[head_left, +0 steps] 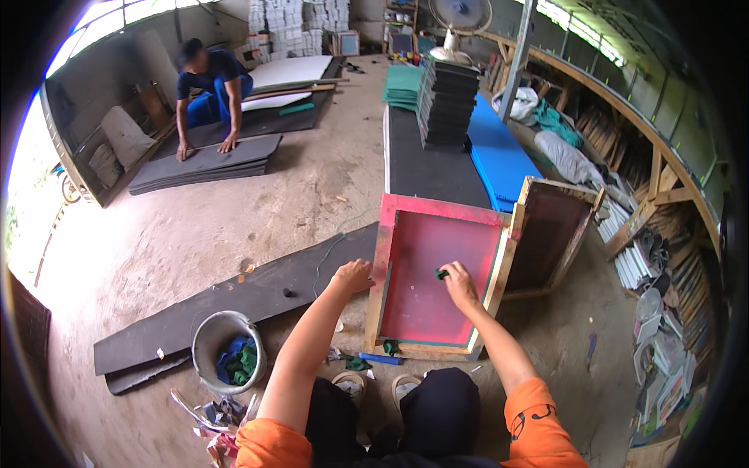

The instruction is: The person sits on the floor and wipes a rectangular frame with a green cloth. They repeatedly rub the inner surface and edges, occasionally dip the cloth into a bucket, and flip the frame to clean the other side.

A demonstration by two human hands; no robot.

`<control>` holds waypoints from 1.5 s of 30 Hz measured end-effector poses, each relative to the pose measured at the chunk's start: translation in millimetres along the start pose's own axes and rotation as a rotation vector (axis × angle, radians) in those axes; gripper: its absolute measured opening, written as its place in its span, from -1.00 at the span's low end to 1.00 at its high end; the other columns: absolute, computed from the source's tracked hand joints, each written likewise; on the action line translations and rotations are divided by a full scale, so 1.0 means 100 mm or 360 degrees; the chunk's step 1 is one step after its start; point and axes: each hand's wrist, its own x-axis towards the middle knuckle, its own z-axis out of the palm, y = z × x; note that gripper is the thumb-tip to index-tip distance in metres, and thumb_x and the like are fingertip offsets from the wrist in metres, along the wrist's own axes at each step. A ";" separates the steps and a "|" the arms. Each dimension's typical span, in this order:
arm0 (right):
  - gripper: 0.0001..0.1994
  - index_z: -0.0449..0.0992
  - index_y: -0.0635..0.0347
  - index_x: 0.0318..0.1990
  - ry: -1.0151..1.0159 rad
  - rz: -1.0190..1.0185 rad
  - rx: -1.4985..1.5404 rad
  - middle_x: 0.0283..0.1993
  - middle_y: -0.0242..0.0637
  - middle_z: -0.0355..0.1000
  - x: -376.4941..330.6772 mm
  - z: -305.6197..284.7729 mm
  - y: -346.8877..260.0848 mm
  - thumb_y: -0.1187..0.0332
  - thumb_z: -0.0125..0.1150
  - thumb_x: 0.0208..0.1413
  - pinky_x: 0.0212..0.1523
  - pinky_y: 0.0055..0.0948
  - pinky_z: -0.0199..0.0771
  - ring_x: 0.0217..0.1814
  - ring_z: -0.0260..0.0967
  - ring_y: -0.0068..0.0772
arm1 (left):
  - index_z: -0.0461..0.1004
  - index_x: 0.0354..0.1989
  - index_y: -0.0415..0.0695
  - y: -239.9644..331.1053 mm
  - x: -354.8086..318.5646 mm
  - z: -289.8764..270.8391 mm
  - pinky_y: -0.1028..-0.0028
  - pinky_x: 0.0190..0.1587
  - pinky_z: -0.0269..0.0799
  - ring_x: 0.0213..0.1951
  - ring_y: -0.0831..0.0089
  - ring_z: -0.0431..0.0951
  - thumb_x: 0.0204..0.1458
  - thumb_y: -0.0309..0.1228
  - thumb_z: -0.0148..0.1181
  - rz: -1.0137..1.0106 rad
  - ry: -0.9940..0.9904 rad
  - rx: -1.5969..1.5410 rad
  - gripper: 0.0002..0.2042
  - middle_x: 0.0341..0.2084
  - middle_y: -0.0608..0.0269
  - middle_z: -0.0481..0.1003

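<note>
While the left hand minds the frame, the right hand seems to wipe its mesh

Propped upright near the end of the black-topped bench, the frame faces the wearer, with its pink mesh in easy reach. The right grip is pinched closed on a small dark green cloth, held at the mesh; the left fingers bend at the frame's left edge, though I cannot tell whether they close on it.

Wiping looks to be the step in hand. The next move calls for light, even pressure and a steady frame. Should a fresh rag be needed, green scraps lie at the frame's foot, and more cloths sit in the bucket.
</note>
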 end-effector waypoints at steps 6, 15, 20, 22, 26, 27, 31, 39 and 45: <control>-0.85 0.40 0.20 -0.38 -0.0410 -0.0181 0.0161 -0.41 -0.06 0.38 0.25 0.19 -1.06 0.57 0.06 -0.20 -0.20 -0.19 0.35 -0.18 0.34 -0.03 | 0.17 0.09 -0.07 0.25 -0.62 -0.46 0.23 -0.09 0.38 -0.12 0.01 0.45 -0.28 -0.08 0.35 0.0184 0.0202 -0.0780 -0.27 -0.16 -0.04 0.43; -0.77 0.36 0.24 -0.18 -0.0858 -0.0149 0.0512 -0.30 0.01 0.44 0.17 0.49 -1.57 0.47 0.08 -0.05 -0.24 -0.25 0.40 -0.19 0.41 -0.01 | 0.52 -0.33 -0.15 0.04 -1.22 -0.64 0.45 -0.29 0.45 -0.38 0.39 0.57 -0.19 -0.36 0.28 -0.0053 0.0273 -0.0878 -0.77 -0.44 0.18 0.55; -0.70 0.37 0.15 -0.13 -0.1586 -0.0048 -0.0457 -0.24 -0.13 0.46 -0.02 0.74 -1.15 0.29 0.17 -0.03 -0.16 -0.24 0.39 -0.12 0.41 -0.14 | 0.52 -0.37 -0.15 -0.34 -1.52 -0.48 0.40 -0.27 0.44 -0.34 0.29 0.55 -0.21 -0.41 0.25 -0.0241 -0.0076 -0.0513 -0.81 -0.45 0.15 0.54; -0.74 0.46 0.11 -0.17 -0.1752 -0.0020 -0.1084 -0.13 -0.11 0.44 -0.09 0.89 -0.67 0.28 0.17 -0.04 -0.10 -0.19 0.39 -0.04 0.38 -0.13 | 0.52 -0.39 -0.14 -0.37 -1.30 -0.41 0.39 -0.28 0.45 -0.34 0.29 0.55 -0.22 -0.42 0.26 -0.0099 -0.0159 -0.0366 -0.82 -0.45 0.17 0.54; -0.69 0.47 0.20 -0.21 -0.1556 0.0425 -0.0525 -0.11 -0.11 0.43 -0.67 1.37 -0.34 0.21 0.22 -0.07 -0.08 -0.17 0.39 -0.04 0.39 -0.12 | 0.52 -0.39 -0.10 -0.29 -0.88 -0.06 0.39 -0.28 0.46 -0.33 0.29 0.55 -0.22 -0.36 0.26 0.0000 -0.0326 -0.0419 -0.82 -0.43 0.21 0.54; -0.60 0.38 0.19 -0.14 -0.1558 0.0388 -0.0483 -0.07 -0.13 0.37 -0.87 1.50 -0.53 0.14 0.23 -0.08 -0.05 -0.16 0.37 0.03 0.31 -0.11 | 0.52 -0.39 -0.10 -0.32 -0.93 0.11 0.39 -0.27 0.46 -0.32 0.29 0.55 -0.21 -0.33 0.25 -0.0106 -0.0426 -0.0466 -0.80 -0.43 0.20 0.54; -0.57 0.28 0.18 -0.15 -0.1276 0.0170 -0.0482 -0.15 -0.21 0.28 -1.27 1.62 -0.50 0.16 0.23 -0.11 -0.06 -0.17 0.32 0.03 0.20 -0.11 | 0.51 -0.37 -0.09 -0.22 -0.68 0.67 0.37 -0.26 0.45 -0.32 0.30 0.55 -0.21 -0.29 0.25 -0.0090 -0.0784 -0.0686 -0.78 -0.42 0.20 0.54; -0.85 0.35 0.25 -0.31 -0.0926 0.0342 -0.0146 -0.34 -0.05 0.37 -1.39 1.60 -0.24 0.57 0.00 -0.10 -0.19 -0.14 0.35 -0.20 0.33 -0.01 | 0.49 -0.40 -0.10 -0.09 -0.78 1.55 0.28 -0.19 0.43 -0.26 0.19 0.53 -0.20 -0.22 0.26 -0.0004 -0.0874 -0.0664 -0.75 -0.39 0.13 0.52; -0.74 0.41 0.18 -0.27 -0.0998 0.0483 -0.0116 -0.29 0.02 0.42 -0.99 1.12 -0.34 0.66 -0.09 -0.14 -0.24 -0.15 0.38 -0.19 0.38 0.02 | 0.47 -0.26 -0.11 -0.18 -0.95 1.42 0.28 -0.12 0.40 -0.21 0.16 0.51 -0.10 -0.19 0.16 -0.0031 -0.0610 -0.0620 -0.70 -0.35 0.08 0.52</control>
